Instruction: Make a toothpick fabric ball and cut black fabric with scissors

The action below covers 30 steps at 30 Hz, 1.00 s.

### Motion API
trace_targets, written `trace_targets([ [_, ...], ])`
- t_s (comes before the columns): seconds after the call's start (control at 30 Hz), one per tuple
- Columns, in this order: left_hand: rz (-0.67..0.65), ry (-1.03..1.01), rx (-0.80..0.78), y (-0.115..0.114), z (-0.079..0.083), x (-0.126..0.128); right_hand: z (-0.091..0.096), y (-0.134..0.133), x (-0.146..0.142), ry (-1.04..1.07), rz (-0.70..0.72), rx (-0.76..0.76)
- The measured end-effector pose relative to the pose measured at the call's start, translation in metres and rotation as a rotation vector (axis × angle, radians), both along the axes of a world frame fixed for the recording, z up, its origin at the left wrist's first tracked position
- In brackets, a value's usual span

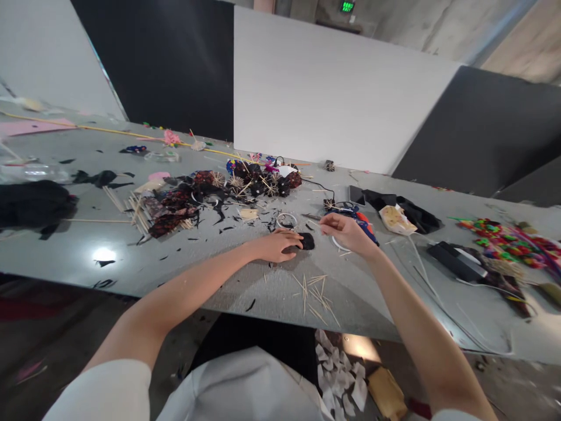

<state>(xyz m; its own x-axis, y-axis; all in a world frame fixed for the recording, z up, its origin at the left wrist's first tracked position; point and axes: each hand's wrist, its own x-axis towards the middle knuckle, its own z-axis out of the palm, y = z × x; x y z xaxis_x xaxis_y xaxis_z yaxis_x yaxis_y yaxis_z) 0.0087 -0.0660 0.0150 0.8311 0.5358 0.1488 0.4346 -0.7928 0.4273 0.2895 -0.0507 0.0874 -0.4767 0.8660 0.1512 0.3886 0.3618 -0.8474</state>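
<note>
My left hand [279, 244] rests on the grey table [272, 292], its fingers curled over the edge of a small black piece [308, 241], perhaps cloth. Just to the right, my right hand [346, 231] is raised slightly with thumb and fingers pinched together. Something thin seems to stick out of that pinch toward the left, too small to name. A white ring [286, 220] lies beyond my left fingers. Under and behind my right hand is a blue and red item [367, 225], partly hidden. Several loose toothpicks [322, 295] lie in front of my hands.
Dark cloth balls with toothpicks [263, 181] cluster at the back. Patterned dark cloth [170, 210] and a stick bundle [137, 213] lie left. To the right are a black box [457, 262], a white cable [423, 266] and colourful trimmings [499, 240]. Black scraps are scattered about.
</note>
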Motion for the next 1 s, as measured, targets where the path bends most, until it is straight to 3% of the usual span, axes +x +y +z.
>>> trace_targets([
  [0.33, 0.004, -0.003, 0.024, -0.002, 0.001, 0.000, 0.011, -0.027, 0.015, 0.132, -0.016, -0.080],
  [0.53, 0.002, -0.027, 0.000, -0.002, 0.003, 0.001, 0.031, -0.039, 0.046, 0.267, -0.201, 0.025],
  [0.6, 0.008, -0.039, 0.008, -0.003, 0.003, 0.001, 0.032, -0.045, 0.053, 0.193, -0.229, 0.039],
  [0.8, 0.008, -0.038, -0.019, -0.003, 0.003, 0.001, 0.007, -0.062, 0.027, -0.201, -0.233, 0.199],
  [0.9, 0.012, -0.043, -0.015, -0.003, 0.004, 0.001, -0.006, -0.060, 0.010, -0.259, -0.167, 0.252],
  [1.0, 0.022, -0.032, 0.011, -0.002, 0.004, 0.002, -0.016, -0.051, 0.004, -0.236, -0.154, 0.198],
])
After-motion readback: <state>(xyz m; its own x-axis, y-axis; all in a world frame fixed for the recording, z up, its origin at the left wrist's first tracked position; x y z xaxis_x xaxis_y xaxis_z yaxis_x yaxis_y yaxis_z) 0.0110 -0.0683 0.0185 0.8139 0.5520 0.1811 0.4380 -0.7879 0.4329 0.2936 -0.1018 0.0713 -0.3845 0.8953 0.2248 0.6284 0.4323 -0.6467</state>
